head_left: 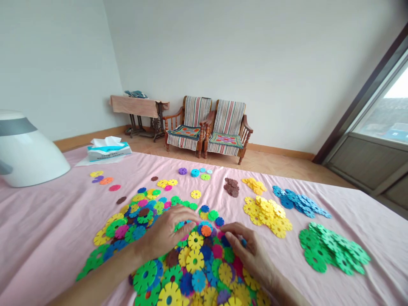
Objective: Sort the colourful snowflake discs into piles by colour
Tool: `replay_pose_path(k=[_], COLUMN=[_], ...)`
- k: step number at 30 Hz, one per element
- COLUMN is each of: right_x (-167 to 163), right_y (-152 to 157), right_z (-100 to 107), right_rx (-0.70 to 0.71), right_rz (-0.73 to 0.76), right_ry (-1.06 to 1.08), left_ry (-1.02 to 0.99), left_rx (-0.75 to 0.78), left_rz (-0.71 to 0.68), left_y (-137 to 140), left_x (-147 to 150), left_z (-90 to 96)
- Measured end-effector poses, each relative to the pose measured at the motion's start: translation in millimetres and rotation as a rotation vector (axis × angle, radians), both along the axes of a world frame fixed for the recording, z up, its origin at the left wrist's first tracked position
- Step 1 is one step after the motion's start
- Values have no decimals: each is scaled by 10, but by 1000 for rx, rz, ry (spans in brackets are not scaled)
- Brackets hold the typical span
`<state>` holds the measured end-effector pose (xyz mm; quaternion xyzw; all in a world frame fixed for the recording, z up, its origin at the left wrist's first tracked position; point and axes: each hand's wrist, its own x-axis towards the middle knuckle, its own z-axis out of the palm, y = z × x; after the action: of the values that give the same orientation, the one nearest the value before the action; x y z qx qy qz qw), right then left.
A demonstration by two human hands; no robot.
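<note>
A large mixed pile of slotted plastic flower discs [195,260] in yellow, green, blue, pink, purple and brown spreads before me. My left hand [170,225] is over the pile's upper middle, palm down, with its fingers stretched forward and the thumb apart. Nothing shows in its grasp. On the pile's right side, my right hand [250,250] has curled fingers, and a bit of a blue disc [244,242] shows inside them. Its fingertips reach toward discs at the pile's edge. Between the hands lies a small orange disc [206,230].
Sorted heaps lie right: yellow discs [267,214], blue discs [299,202], green discs [333,248] and brown discs [231,187]. Loose discs dot the pink cloth [35,238] beyond the pile. A tissue box [110,151] and a white-grey appliance [32,153] stand left.
</note>
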<state>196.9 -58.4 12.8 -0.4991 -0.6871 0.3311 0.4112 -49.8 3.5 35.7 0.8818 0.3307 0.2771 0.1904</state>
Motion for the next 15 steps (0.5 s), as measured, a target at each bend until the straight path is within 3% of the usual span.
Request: replay_pose_path(k=[4, 9, 15], right_x=[24, 27, 24], right_y=[56, 65, 71], right_z=[-77, -146, -180], right_rx=[-32, 17, 47], right_rz=[-133, -100, -86], right_ry=[-30, -47, -57], left_ry=[63, 174, 207], left_rx=[65, 133, 117], left_rz=[96, 216, 173], left_y=[367, 887, 1056], left_x=[152, 241, 236], left_z=[-27, -262, -336])
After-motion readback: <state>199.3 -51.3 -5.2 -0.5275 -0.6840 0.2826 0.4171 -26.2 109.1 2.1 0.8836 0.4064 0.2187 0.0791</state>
